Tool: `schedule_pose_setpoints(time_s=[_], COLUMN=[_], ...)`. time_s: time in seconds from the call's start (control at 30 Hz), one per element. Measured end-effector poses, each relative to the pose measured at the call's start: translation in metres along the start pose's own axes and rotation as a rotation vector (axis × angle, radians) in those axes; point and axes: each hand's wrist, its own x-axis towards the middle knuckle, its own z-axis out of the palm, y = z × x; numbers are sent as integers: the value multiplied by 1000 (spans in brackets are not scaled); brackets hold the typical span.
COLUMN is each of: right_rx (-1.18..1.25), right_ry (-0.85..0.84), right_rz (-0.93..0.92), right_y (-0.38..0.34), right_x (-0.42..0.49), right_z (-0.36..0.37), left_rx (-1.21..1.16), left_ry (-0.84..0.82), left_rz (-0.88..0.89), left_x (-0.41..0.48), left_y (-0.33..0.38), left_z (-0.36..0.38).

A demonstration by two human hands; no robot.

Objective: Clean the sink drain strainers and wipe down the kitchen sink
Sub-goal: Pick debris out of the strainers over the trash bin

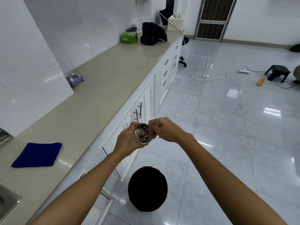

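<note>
My left hand (125, 139) grips a round metal drain strainer (142, 133) with a perforated basket, its open side tilted toward me. My right hand (164, 129) is right beside it, fingers curled and pinched at the strainer's rim. Both hands hover over the floor beyond a black round bin (147, 189) with a dark liner. A folded blue cloth (37, 155) lies on the beige countertop (100, 88) to the left. A corner of the steel sink (8, 203) shows at the lower left edge.
White cabinets with metal handles (138, 111) run below the counter. A dish rack's edge (4, 137) sits at far left. A plastic bag (73, 78), green container (129, 37) and black bag (153, 33) rest farther along. Cables, a power strip (243, 71) and a black stool (278, 73) lie on the tiled floor.
</note>
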Motion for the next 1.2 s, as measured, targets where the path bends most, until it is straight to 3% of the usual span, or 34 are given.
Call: schedule_pose_setpoints(time_s=[0.1, 0.23, 0.5, 0.6, 1.0, 1.2], right_rx=[179, 195, -104, -70, -229, -232], right_ry=[192, 372, 281, 281, 412, 315], right_rz=[49, 53, 220, 260, 109, -72], right_y=[-4, 5, 32, 28, -39, -126], right_x=[0, -2, 11, 11, 33, 56], right_z=[-24, -39, 19, 33, 37, 107], left_rx=[13, -8, -61, -102, -354, -465], left_ry=[5, 43, 20, 8, -26, 306], left_rz=[-2, -38, -53, -43, 55, -82], left_x=[-1, -2, -5, -4, -23, -72], left_y=[-7, -13, -5, -1, -10, -58], left_z=[0, -4, 3, 4, -45, -129])
